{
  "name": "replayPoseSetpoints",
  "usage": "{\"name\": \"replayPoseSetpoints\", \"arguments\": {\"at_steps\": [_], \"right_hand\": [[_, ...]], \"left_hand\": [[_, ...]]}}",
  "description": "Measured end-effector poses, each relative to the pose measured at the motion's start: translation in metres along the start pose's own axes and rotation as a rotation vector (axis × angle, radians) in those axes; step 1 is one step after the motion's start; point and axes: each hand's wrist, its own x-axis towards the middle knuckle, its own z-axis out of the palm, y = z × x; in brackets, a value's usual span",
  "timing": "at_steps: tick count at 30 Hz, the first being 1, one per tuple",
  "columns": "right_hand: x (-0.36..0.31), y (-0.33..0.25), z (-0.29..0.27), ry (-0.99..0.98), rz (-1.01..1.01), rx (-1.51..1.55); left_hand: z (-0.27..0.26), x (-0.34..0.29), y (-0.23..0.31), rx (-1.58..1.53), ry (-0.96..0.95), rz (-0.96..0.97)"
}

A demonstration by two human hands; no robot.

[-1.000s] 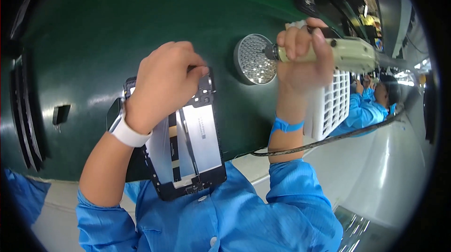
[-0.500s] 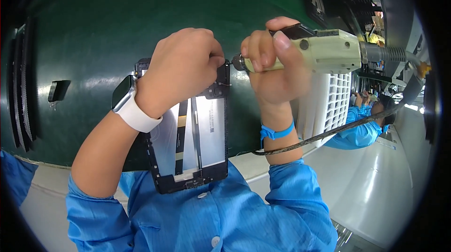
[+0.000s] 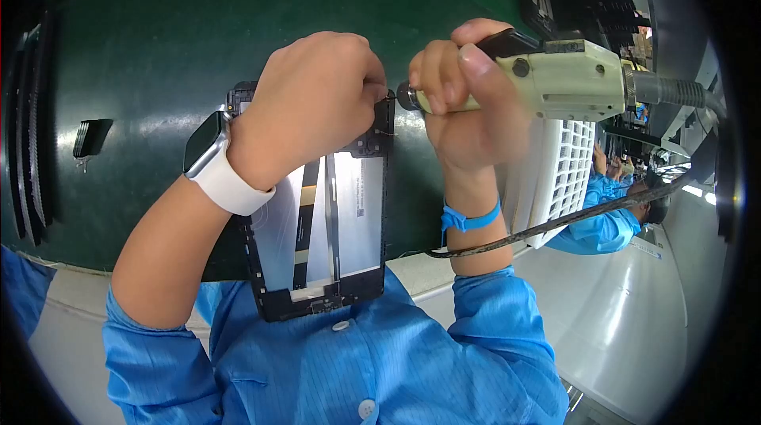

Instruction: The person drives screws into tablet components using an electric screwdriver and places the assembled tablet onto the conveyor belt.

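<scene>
An opened tablet with a black frame and silvery inside lies on the green table, its near end reaching past the front edge. My left hand lies across its far part, hiding much of it. The fingers of that hand are curled and pinched at the far right corner; what is between them is hidden. My right hand wraps round a pale electric screwdriver, held sideways with its bit pointing left. The tip of the bit meets the tablet's corner, close to my left fingertips.
A white plastic grid basket stands right of my right forearm. The screwdriver's dark cable crosses that forearm. A small stack of dark pieces and long black strips lie at the left. Another person in blue is farther right.
The view has shifted slightly. My right hand and the screwdriver appear a little farther right, with the bit still at the tablet's corner. My left hand keeps its pinch.
</scene>
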Motion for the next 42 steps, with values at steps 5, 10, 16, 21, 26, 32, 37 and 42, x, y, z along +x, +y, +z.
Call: {"name": "replayPoseSetpoints", "arguments": {"at_steps": [5,10,16,21,26,32,37,42], "right_hand": [[-0.002,-0.001,0.002,0.011,0.005,-0.025],[-0.003,-0.006,-0.005,-0.006,-0.072,0.038],[-0.006,-0.017,-0.004,-0.050,-0.151,0.051],[-0.007,-0.017,-0.004,-0.034,-0.121,0.029],[-0.008,-0.024,-0.002,-0.052,-0.157,0.042],[-0.008,-0.021,-0.003,-0.070,-0.141,0.044],[-0.009,-0.019,-0.001,-0.065,-0.121,0.055],[-0.011,-0.017,-0.001,-0.069,-0.103,0.062]], "left_hand": [[0.001,-0.001,-0.001,-0.001,-0.010,0.008],[-0.003,-0.004,-0.003,-0.109,0.021,0.117],[-0.006,0.000,-0.001,-0.207,-0.052,0.182],[-0.007,0.000,-0.001,-0.218,-0.064,0.153],[-0.007,0.001,0.000,-0.215,-0.057,0.182],[-0.007,0.001,-0.001,-0.216,-0.069,0.148],[-0.008,0.001,0.002,-0.225,-0.094,0.126],[-0.008,0.001,0.002,-0.218,-0.116,0.118]]}}
